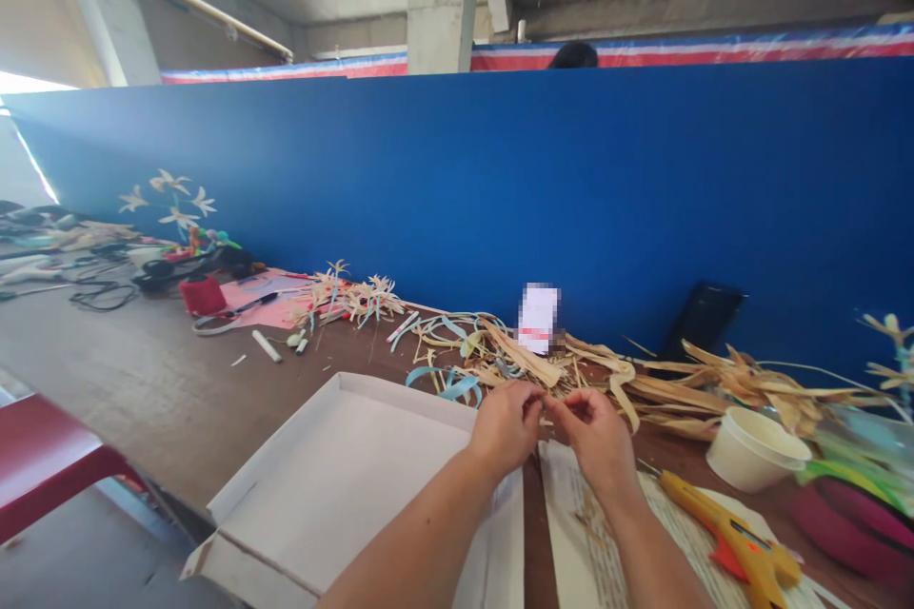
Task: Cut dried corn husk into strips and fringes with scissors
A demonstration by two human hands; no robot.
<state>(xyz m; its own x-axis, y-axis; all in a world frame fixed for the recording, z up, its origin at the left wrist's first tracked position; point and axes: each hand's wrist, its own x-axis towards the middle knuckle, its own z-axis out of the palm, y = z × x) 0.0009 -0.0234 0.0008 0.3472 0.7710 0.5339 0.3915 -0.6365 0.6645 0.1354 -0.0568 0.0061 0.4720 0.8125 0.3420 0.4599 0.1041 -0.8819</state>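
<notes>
My left hand (508,423) and my right hand (594,438) are close together over the front edge of a heap of dried straw-coloured strips (525,357). Both are closed, thumb and fingertips pinched towards each other. What they hold between them is too small to make out. Beneath my left forearm lies a shallow white cardboard box (335,485). Printed sheets of paper (571,533) spread under my right wrist. Curled light-blue strips (457,387) lie just left of my left hand.
To the right are a yellow glue gun (735,533), a cream paper cup (758,450) and a magenta round object (853,528). A dark phone (704,319) leans on the blue partition (457,181). Small straw flowers (349,300) and a white stick (267,345) lie left.
</notes>
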